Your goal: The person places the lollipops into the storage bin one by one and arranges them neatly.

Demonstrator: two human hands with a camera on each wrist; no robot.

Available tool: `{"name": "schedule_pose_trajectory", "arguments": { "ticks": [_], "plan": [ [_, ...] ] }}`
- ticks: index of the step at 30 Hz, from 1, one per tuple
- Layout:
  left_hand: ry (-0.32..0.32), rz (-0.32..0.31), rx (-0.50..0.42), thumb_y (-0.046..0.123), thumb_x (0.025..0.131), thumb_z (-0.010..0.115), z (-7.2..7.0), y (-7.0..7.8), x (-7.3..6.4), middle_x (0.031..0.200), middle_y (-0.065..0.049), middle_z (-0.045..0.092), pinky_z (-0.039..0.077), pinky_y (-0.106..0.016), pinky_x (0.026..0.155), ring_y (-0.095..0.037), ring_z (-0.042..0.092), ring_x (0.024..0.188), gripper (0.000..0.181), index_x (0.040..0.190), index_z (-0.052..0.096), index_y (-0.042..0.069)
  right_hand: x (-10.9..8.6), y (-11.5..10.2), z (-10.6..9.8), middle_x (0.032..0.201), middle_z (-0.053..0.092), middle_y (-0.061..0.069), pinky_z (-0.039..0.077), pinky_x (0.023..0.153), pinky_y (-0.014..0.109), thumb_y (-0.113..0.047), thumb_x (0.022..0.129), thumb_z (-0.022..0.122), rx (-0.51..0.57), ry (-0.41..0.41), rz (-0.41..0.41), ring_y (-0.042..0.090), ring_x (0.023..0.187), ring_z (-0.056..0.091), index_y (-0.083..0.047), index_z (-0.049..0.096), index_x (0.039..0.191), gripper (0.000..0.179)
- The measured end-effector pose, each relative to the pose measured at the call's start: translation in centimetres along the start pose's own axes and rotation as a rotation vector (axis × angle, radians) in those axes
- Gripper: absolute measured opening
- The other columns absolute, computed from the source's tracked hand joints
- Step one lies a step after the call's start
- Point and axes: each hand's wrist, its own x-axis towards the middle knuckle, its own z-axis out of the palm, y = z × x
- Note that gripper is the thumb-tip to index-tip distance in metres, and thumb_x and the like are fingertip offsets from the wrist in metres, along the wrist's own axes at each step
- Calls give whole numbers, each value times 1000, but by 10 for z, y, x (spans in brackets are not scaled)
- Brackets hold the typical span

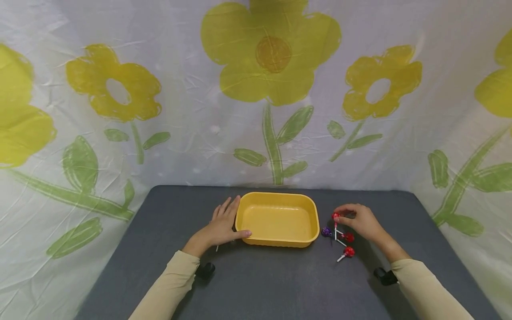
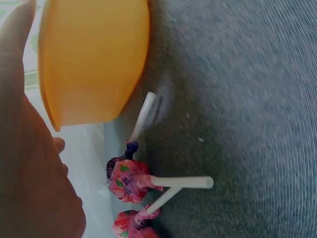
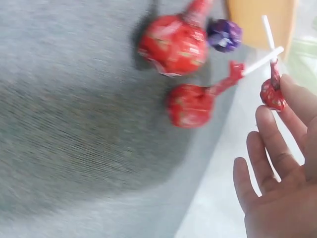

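Observation:
A yellow plastic tray (image 1: 278, 218) sits near the back middle of the dark table. My left hand (image 1: 222, 224) lies at its left end, fingers straight along the side and thumb resting on the front rim. Under that hand, mostly hidden in the head view, are wrapped lollipops: one pinkish-red lollipop (image 2: 129, 179), another pinkish-red one (image 2: 133, 224) and a dark-wrapped one (image 2: 130, 148). Right of the tray, my right hand (image 1: 362, 221) pinches a red lollipop (image 3: 273, 94) by its round head between thumb and fingertips, stick pointing down toward the table.
Near the right hand lie a purple lollipop (image 1: 326, 232) by the tray's corner, a red lollipop (image 1: 348, 237) and a nearer red lollipop (image 1: 349, 252). The grey-black table (image 1: 276, 284) ends at the back against a flower-printed cloth (image 1: 192, 133).

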Motion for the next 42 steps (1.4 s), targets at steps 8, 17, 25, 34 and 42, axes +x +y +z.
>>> {"name": "schedule_pose_trajectory", "arguments": {
  "ticks": [8,17,25,34,42],
  "plan": [
    [-4,12,-10,80,80,56,5,-3,0,169,-7,1,1,-63,122,-34,-4,156,122,160,-7,13,14,-15,-18,101,74,3,50,89,48,-30,89,74,1,-40,-4,20,94,64,-15,74,109,25],
    [-29,-11,35,80,80,56,2,0,1,170,-5,0,2,-64,123,-32,-4,157,121,160,-9,15,34,-31,-34,105,73,4,50,91,45,-34,91,72,5,-113,12,20,99,63,-16,73,111,26],
    [-60,-12,60,77,82,56,-2,2,2,170,-4,-3,0,-62,123,-32,-5,157,120,159,-10,14,51,-44,-40,106,73,5,54,85,38,-31,92,71,37,-173,16,20,97,64,-15,73,111,25],
    [-62,-9,106,81,81,52,-2,2,4,169,-8,-3,1,-61,123,-35,-4,157,121,159,-10,14,68,-59,-39,103,73,7,57,86,40,-28,91,72,23,-199,-10,20,94,65,-12,74,112,26],
    [-56,-8,133,81,80,53,-4,6,2,169,-12,0,3,-63,123,-37,-2,156,121,160,-5,11,82,-80,-34,100,74,6,55,77,32,-27,90,73,36,-241,-4,20,90,65,-13,75,111,25]
  ]
}}
